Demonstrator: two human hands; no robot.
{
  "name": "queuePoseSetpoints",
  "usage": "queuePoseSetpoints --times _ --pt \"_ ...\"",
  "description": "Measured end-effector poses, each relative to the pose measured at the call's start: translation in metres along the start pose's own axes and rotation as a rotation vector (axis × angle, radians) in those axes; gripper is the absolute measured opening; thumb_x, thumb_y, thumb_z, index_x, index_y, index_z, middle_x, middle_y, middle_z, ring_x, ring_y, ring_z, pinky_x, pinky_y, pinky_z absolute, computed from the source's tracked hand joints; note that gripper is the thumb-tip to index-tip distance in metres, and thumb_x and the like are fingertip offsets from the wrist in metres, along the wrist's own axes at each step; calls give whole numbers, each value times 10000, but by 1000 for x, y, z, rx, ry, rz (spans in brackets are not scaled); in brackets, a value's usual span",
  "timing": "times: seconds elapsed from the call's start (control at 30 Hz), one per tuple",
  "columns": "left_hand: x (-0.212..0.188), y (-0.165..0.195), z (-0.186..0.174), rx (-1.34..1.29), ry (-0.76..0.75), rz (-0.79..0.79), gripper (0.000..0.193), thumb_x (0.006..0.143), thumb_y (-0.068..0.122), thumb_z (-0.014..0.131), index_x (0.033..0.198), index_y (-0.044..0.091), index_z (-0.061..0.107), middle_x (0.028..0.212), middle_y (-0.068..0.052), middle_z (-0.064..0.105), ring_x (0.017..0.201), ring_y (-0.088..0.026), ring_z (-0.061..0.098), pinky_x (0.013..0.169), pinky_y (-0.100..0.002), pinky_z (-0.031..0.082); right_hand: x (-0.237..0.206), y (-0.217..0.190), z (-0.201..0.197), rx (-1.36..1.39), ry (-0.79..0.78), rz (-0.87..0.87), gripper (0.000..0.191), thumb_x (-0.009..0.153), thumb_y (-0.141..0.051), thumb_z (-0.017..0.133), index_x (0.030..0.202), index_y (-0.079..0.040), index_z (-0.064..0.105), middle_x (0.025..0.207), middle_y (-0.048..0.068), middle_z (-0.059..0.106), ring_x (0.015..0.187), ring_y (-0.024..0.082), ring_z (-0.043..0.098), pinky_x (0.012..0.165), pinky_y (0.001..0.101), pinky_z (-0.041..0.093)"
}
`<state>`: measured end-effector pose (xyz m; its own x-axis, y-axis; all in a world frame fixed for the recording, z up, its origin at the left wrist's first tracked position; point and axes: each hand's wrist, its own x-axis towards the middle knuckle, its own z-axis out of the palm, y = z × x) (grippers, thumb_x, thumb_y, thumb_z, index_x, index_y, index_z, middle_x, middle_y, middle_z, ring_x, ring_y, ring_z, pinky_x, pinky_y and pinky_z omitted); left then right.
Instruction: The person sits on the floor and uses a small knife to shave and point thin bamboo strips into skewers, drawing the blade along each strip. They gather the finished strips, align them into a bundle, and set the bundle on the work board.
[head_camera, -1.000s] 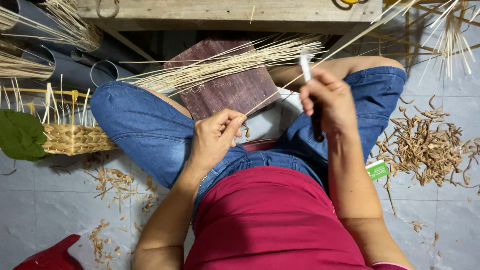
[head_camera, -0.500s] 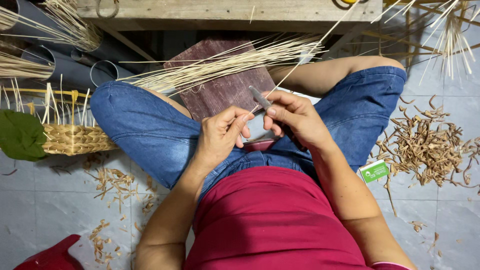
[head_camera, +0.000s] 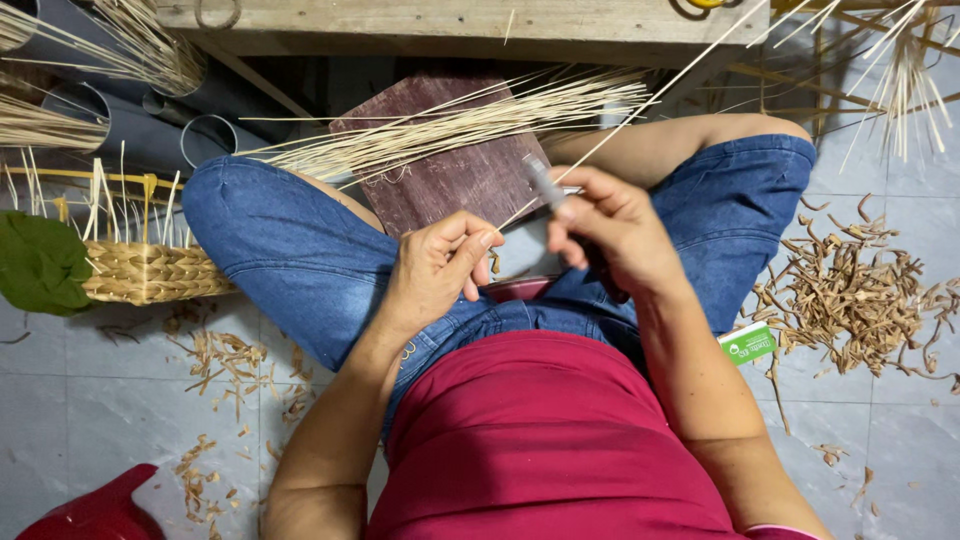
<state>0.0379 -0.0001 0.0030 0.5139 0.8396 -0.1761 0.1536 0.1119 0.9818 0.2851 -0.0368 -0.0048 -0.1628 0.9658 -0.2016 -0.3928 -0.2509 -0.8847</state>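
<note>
Seated cross-legged on a tiled floor (head_camera: 80, 400), a person in a red shirt and blue denim shorts works one long thin bamboo sliver (head_camera: 650, 95) with a small blade (head_camera: 545, 183). The right hand (head_camera: 610, 235), raised high with the blade a second ago, has come back down toward the lap and now sits just beside the left hand (head_camera: 440, 270); in all likelihood another shaving pass along the sliver is in hand. The right hand is clenched around the blade, its grey tip jutting above the fingers. The left hand pinches the near end of the sliver between thumb and forefinger, and the sliver runs up and away to the right of both hands. Just beyond the hands, a dark reddish board (head_camera: 450, 170) rests across the knees and carries a bundle of finished slivers (head_camera: 450, 125). Well to the left of the left hand, a woven basket (head_camera: 150, 272) holds upright pale sticks, and grey pipe sections (head_camera: 110, 110) stand stuffed with more. To the right of the right hand, a heap of curled shavings (head_camera: 850, 300) lies on the floor.
</note>
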Motion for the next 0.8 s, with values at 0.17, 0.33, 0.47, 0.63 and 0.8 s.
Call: queuePoseSetpoints --times 0.17,0.33,0.47,0.63,0.8 --pt "-1 -1 1 -22 -6 -3 207 1049 200 579 1012 51 718 647 3 642 514 -33 576 443 -193 468 1 4 6 -23 -9 71 323 1014 -83 616 1329 -16 633 818 85 693 605 96 581 521 219 443" --pt "-4 -7 -7 -98 -80 -24 218 1057 204 571 1005 47 714 651 6 620 531 -29 552 441 -192 459 3 -8 -11 16 38 -55 260 1052 -89 622 1286 22 651 832 106 691 589 105 559 528 229 438" --pt "-5 -11 -10 -123 -88 -50 226 1051 203 567 1009 43 722 637 -1 617 504 -39 540 433 -192 443 3 -7 -10 31 59 -101 278 1043 -88 630 1290 39 646 848 111 684 639 117 575 541 229 439" --pt "-6 -10 -15 -134 -91 -43 226 1054 206 564 1023 48 722 642 3 615 512 -34 541 438 -188 446 3 -7 -7 28 70 -76 309 1022 -83 633 1309 32 638 844 109 685 627 118 570 537 227 442" --pt "-13 -11 -21 -97 -113 -66 211 1049 203 575 1015 51 718 631 4 610 492 -32 523 431 -182 418 2 -9 -18 32 86 -108 301 1015 -78 645 1290 42 652 837 121 689 619 128 571 531 232 440"
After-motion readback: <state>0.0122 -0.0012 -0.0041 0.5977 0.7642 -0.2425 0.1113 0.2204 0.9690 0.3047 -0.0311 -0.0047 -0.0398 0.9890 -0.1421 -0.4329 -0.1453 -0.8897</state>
